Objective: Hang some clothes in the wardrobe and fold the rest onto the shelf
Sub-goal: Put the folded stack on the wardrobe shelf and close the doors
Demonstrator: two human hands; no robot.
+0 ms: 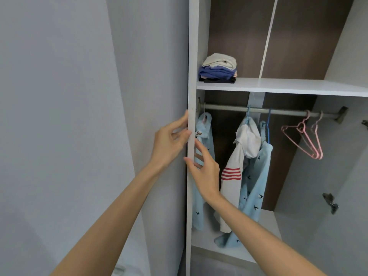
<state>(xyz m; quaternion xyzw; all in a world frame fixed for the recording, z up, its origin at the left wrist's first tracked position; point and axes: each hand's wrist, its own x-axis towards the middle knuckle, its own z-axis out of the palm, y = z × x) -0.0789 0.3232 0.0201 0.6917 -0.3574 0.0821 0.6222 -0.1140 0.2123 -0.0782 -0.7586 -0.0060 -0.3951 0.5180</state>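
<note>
Head view: both hands meet at the white panel edge (pixel 192 56) on the left side of the open wardrobe (pixel 239 36). The left hand (pixel 171 140) lies on the outer side, thumb straight up along the edge, bent fingertips touching it, its grip loose and holding nothing. The right hand (pixel 205 172) straddles the edge lower down, thumb outside and spread fingers inside; whether its grip squeezes the panel cannot be told. On the shelf (pixel 278 85) a folded pile (pixel 219 69) sits in the left corner. Below, from the rail (pixel 225 108), hang a pale blue bird-print garment (pixel 204 134) just behind the right hand's fingers, a white garment with red stripes (pixel 232 182), another bird-print piece (pixel 256 186) and, well apart to the right, empty pink hangers (pixel 307 140).
</note>
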